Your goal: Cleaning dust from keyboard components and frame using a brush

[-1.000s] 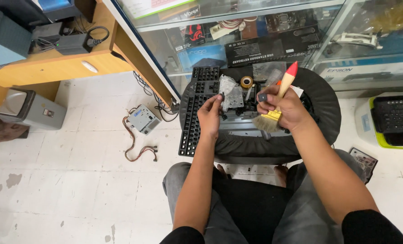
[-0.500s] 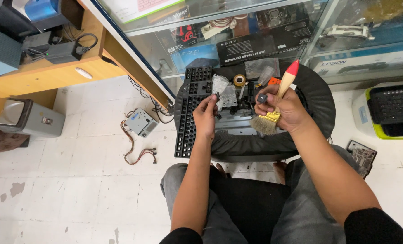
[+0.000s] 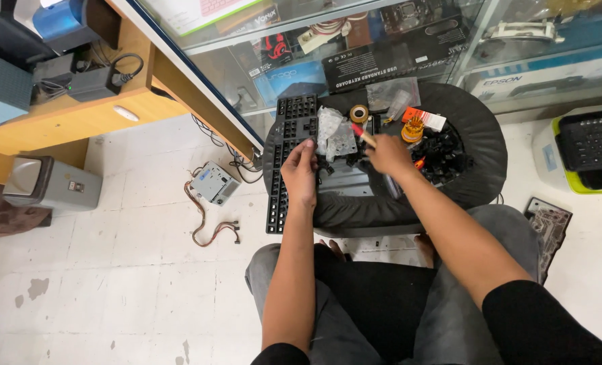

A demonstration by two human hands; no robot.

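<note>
Black keyboard point(image 3: 289, 157) lying on the left part of a round black stool seat point(image 3: 480, 145), long axis running away from the body toward the glass display case point(image 3: 409, 40), near end poking out past the seat's front-left rim over the floor. Many key sockets bare. Brush point(image 3: 363, 134) with red tip and pale wooden handle slanting up and to the left, tip aimed at the crumpled clear plastic bag point(image 3: 333, 132) near the seat's middle.

Left edge of the keyboard open to bare tiled floor; further left on that floor a small grey metal box with trailing wires point(image 3: 213, 184). Right of the keyboard little free room: pile of loose black keycaps point(image 3: 446, 152), roll of tape point(image 3: 359, 113), orange ridged part point(image 3: 413, 128), all crowding the seat. Far rim of the seat close against the display case. To the right on the floor, a second black keyboard on a green-rimmed tray point(image 3: 588, 149), well apart.

Left hand point(image 3: 301, 172) over the keyboard's middle, fingers curled together at its upper right edge, pinching something small; what exactly, impossible to tell. Right hand point(image 3: 390, 154) closed round the brush handle, knuckles up, sitting just beside the keycap pile.
</note>
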